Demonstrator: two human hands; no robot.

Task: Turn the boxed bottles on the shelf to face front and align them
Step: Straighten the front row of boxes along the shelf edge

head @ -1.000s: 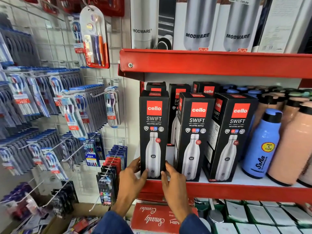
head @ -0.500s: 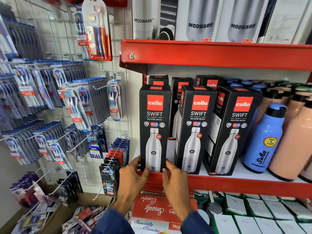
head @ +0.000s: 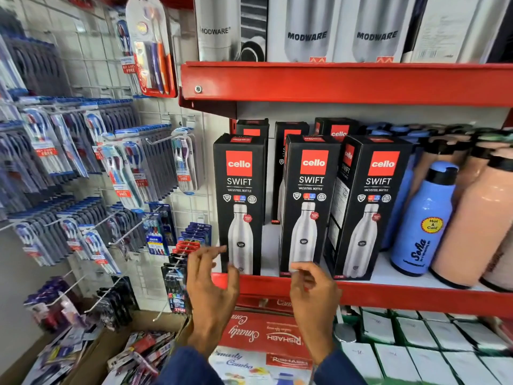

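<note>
Three black boxed bottles marked "cello SWIFT" stand in the front row on the red shelf [head: 416, 299]. The left box [head: 240, 190] and the middle box [head: 309, 190] face front. The right box [head: 373, 195] is turned slightly and shows its left side. More black boxes [head: 336, 129] stand behind them. My left hand [head: 211, 279] hovers by the left box's lower left corner, fingers spread, with the thumb close to the box's base. Below the middle box, my right hand [head: 313, 287] has its fingertips at the base, blurred, holding nothing.
A blue bottle [head: 422, 218] and peach bottles [head: 477, 218] fill the shelf's right side. Modware boxes [head: 305, 26] stand on the upper red shelf [head: 333, 81]. Toothbrush packs [head: 83, 176] hang on a wire grid at left. Red cartons [head: 261, 337] and white boxes lie below.
Both hands have let go of the left box. My left hand drew back leftward and my right hand shifted right to the middle box's base. The camera moved closer.
</note>
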